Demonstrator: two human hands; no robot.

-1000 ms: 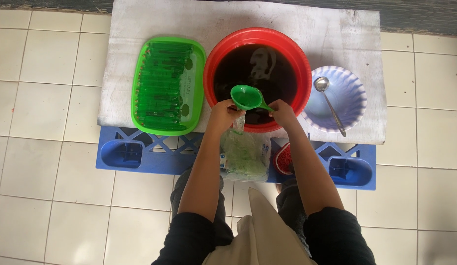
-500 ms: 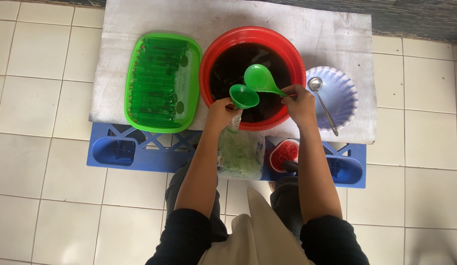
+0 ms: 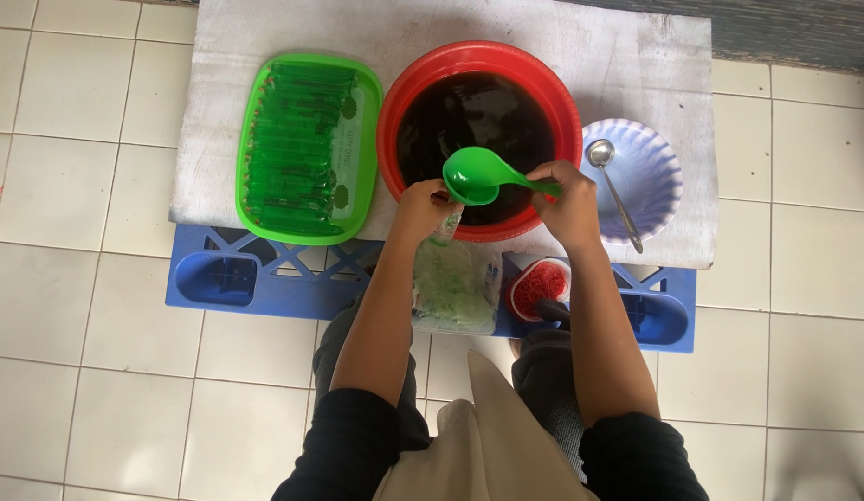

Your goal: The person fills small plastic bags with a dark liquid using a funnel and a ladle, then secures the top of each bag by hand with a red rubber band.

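My right hand (image 3: pixel 567 199) grips the handle of a green plastic ladle (image 3: pixel 474 174). Its bowl hovers at the near rim of a red basin (image 3: pixel 554 104) filled with dark liquid (image 3: pixel 478 111). The ladle sits right above the mouth of a clear plastic bag (image 3: pixel 455 288) that holds green strands. My left hand (image 3: pixel 421 209) pinches the top of that bag and holds it up against the basin's front edge. A green funnel seen earlier at the bag's mouth is now hidden under the ladle.
A green tray (image 3: pixel 307 148) of green strands lies left of the basin. A pale scalloped bowl (image 3: pixel 650 172) with a metal spoon (image 3: pixel 613 190) sits to the right. All rest on a white board (image 3: pixel 636 65) over a blue crate (image 3: pixel 228 278). A small red container (image 3: pixel 539 283) is in the crate.
My right hand raised the green ladle out of the basin and swung it left and nearer, over the bag's mouth. It now covers the funnel. My left hand kept its hold on the bag.
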